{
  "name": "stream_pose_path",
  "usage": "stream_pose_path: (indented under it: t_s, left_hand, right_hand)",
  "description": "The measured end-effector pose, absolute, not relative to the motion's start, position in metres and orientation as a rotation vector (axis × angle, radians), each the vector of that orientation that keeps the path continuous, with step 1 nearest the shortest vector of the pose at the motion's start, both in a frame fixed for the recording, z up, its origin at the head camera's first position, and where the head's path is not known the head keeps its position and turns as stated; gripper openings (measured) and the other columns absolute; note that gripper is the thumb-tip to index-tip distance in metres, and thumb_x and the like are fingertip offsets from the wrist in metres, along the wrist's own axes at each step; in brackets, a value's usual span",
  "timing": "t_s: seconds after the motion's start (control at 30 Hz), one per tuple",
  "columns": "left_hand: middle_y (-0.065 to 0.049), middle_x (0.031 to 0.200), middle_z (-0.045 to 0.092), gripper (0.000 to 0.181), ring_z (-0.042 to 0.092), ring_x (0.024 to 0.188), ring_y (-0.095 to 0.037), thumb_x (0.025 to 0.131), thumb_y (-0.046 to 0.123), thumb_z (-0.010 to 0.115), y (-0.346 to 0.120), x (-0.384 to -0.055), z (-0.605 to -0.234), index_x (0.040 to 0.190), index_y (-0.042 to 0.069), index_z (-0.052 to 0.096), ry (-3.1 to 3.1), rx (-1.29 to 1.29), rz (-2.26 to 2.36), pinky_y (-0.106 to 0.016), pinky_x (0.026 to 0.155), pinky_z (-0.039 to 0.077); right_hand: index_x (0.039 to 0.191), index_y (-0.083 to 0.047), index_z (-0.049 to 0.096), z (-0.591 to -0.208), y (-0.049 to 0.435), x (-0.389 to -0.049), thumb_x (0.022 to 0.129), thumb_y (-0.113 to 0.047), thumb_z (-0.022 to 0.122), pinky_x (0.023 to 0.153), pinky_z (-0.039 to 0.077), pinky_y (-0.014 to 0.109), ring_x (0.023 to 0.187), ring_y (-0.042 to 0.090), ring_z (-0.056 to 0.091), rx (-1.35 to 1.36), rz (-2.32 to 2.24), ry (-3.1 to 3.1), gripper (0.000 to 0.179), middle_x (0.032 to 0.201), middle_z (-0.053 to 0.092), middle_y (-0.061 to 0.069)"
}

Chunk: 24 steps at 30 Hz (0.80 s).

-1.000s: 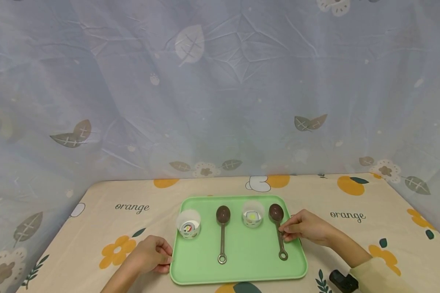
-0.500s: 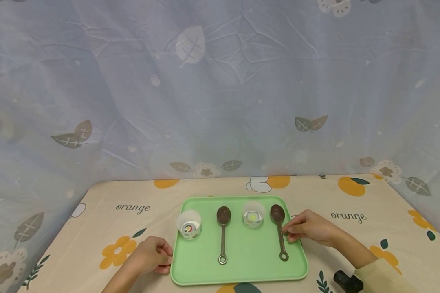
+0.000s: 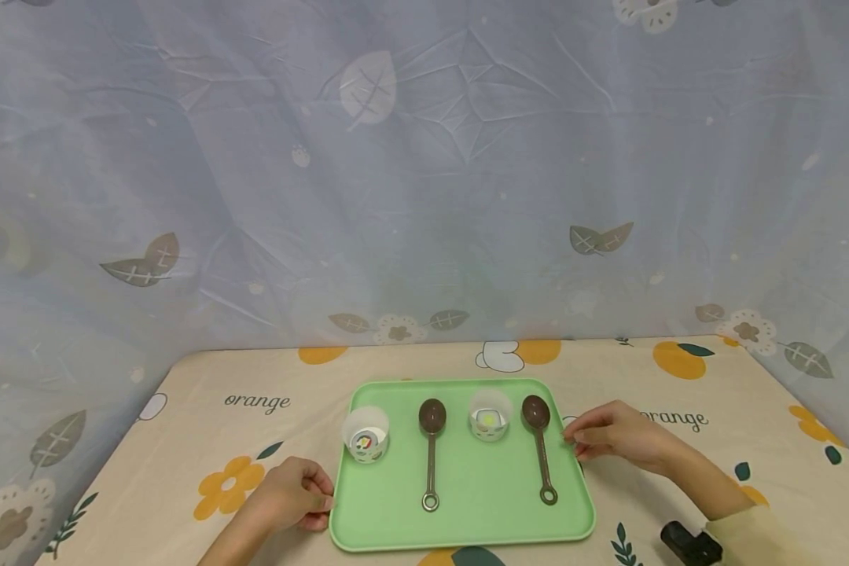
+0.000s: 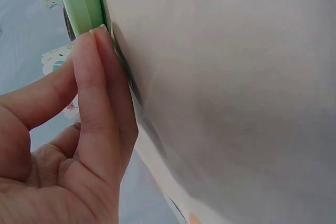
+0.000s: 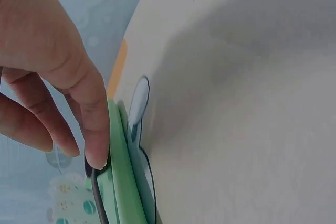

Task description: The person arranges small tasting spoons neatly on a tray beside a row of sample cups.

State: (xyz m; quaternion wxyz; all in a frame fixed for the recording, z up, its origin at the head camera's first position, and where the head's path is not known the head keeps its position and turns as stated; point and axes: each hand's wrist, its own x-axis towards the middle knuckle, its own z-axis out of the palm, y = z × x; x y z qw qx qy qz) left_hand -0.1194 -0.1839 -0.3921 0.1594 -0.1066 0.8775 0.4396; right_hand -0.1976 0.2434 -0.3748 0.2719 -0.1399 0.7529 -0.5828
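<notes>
A green tray (image 3: 481, 503) lies in front of me. My left hand (image 3: 293, 495) pinches its left rim; in the left wrist view the thumb and fingertips (image 4: 89, 51) come together at the tray's edge. My right hand (image 3: 626, 436) is at the right rim, fingers loosely bent with nothing visible gripped. Its nearest thing is the right brown spoon (image 3: 536, 413), lying lengthwise inside that rim. A second brown spoon (image 3: 431, 417) lies parallel, left of the middle. One small white patterned cup (image 3: 365, 435) stands at the tray's left, another cup (image 3: 490, 415) between the spoons.
A cream tablecloth (image 3: 269, 432) printed with oranges and flowers covers the table. Behind it hangs a grey-blue curtain (image 3: 396, 196) with leaf prints. A black device (image 3: 689, 542) is by the right sleeve (image 3: 757, 538).
My right hand has let go of the right spoon's handle and moved right, to the tray's edge. The spoon has shifted very slightly right. The left hand keeps its place.
</notes>
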Motion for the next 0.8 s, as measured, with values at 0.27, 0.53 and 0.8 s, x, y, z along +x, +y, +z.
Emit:
stream_pose_path:
  t_s: [0.27, 0.53, 0.8]
  left_hand:
    - [-0.008, 0.062, 0.054, 0.012, 0.054, 0.049, -0.012, 0.075, -0.006, 0.068, -0.186, -0.118, -0.392, 0.074, -0.001, 0.057, 2.525, -0.277, 1.268, -0.025, 0.049, 0.051]
    - [-0.007, 0.061, 0.056, 0.014, 0.055, 0.049, -0.013, 0.075, -0.003, 0.069, -0.188, -0.117, -0.391, 0.071, 0.000, 0.056, 2.558, -0.259, 1.218, -0.025, 0.048, 0.051]
    - [-0.006, 0.060, 0.055, 0.016, 0.054, 0.050, -0.013, 0.076, 0.000, 0.070, -0.190, -0.117, -0.390, 0.070, 0.002, 0.055, 2.571, -0.227, 1.173, -0.025, 0.049, 0.050]
  right_hand:
    - [0.109, 0.020, 0.052, -0.366, 0.260, -0.199, 0.091, -0.005, 0.052, 0.076, 0.052, 0.036, 0.085, 0.023, 0.060, -0.376, -1.547, 2.099, 0.031, 0.102, 0.060, 0.019]
    - [0.111, 0.021, 0.049, -0.364, 0.276, -0.200, 0.091, -0.004, 0.051, 0.077, 0.052, 0.037, 0.085, 0.025, 0.061, -0.358, -1.570, 2.117, 0.032, 0.101, 0.061, 0.017]
    - [0.117, 0.019, 0.047, -0.366, 0.286, -0.200, 0.092, -0.004, 0.050, 0.076, 0.053, 0.037, 0.088, 0.026, 0.059, -0.298, -1.549, 2.228, 0.034, 0.109, 0.058, 0.020]
